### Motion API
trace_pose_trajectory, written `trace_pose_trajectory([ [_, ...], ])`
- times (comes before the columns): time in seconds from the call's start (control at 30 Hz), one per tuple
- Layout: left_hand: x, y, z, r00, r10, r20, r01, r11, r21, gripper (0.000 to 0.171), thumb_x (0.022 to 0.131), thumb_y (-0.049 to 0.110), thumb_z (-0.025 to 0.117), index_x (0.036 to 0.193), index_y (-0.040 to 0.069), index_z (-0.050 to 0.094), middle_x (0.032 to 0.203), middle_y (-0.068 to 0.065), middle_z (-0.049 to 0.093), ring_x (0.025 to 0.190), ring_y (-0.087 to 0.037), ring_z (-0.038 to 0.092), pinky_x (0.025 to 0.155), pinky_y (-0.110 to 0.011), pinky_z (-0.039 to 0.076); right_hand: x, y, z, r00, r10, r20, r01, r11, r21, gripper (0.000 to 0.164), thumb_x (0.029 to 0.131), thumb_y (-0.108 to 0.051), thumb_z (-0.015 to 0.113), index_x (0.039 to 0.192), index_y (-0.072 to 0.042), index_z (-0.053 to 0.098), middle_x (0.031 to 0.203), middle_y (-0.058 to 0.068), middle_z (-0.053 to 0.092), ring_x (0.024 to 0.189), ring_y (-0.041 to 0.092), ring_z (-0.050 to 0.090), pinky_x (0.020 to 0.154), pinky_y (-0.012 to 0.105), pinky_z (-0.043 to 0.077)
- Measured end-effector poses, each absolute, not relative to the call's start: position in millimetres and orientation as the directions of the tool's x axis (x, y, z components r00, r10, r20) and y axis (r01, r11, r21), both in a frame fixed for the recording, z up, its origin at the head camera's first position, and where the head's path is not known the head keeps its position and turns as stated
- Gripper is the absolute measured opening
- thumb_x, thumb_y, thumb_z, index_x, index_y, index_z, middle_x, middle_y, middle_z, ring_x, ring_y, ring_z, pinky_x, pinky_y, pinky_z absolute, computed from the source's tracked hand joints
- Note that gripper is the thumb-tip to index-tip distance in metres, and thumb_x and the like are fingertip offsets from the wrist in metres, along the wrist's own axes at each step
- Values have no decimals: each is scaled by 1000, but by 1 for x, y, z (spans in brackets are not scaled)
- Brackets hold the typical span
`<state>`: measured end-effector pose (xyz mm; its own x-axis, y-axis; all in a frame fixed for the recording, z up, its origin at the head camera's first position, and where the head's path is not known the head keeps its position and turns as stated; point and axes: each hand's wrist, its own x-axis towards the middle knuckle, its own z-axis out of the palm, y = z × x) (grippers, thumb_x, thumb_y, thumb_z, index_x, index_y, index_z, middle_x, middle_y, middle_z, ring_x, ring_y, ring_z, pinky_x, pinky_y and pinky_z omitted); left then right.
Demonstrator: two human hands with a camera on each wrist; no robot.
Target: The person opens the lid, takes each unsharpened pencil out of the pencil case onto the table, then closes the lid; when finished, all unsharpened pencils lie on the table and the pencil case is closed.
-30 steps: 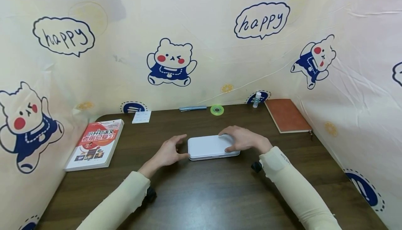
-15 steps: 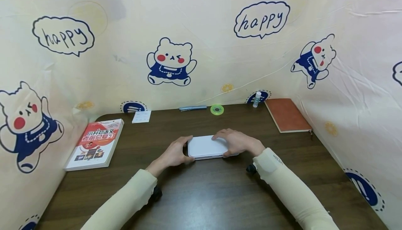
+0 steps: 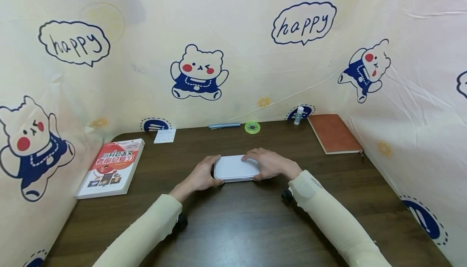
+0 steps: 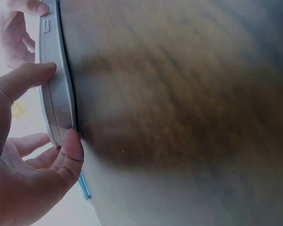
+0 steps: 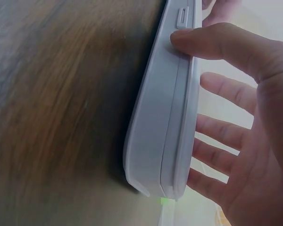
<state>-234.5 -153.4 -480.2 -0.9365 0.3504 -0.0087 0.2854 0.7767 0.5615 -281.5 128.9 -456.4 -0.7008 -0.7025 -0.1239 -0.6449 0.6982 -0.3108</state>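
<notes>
A flat white pencil case [image 3: 233, 167], lid closed, lies on the brown table in the head view. My left hand [image 3: 198, 176] grips its left end. In the left wrist view that thumb [image 4: 40, 74] presses the front side of the case [image 4: 59, 101], while other fingers wrap the end corner. My right hand [image 3: 270, 163] holds the right part, fingers over the lid. In the right wrist view its thumb [image 5: 193, 43] sits on the front seam, just beside a small latch [image 5: 182, 18]. The lid's right end is hidden under this hand.
A thick book [image 3: 111, 167] lies at the left, near a white paper slip [image 3: 165, 136]. Along the back edge are a blue pen [image 3: 224, 125], a green tape roll [image 3: 252, 127] and a glue stick [image 3: 298, 115]. A brown notebook [image 3: 335, 134] lies at the back right.
My left hand has moved right to the case's end and taken hold of it. My right hand has shifted left over the lid. The case has lately slid slightly left and away.
</notes>
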Motion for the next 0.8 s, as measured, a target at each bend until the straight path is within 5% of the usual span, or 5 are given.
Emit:
trace_pose_trajectory([
  [0.8,-242,-155,-480,-959,276,-63,209,839,503,96,73,33,87,150,4,39,150,-19,45,131,-37,51,107,-53,43,-284,109,-453,-678,-723,-133,-679,685,-266,65,83,-37,79,142,-28,53,154,5,46,139,26,46,111,49,41],
])
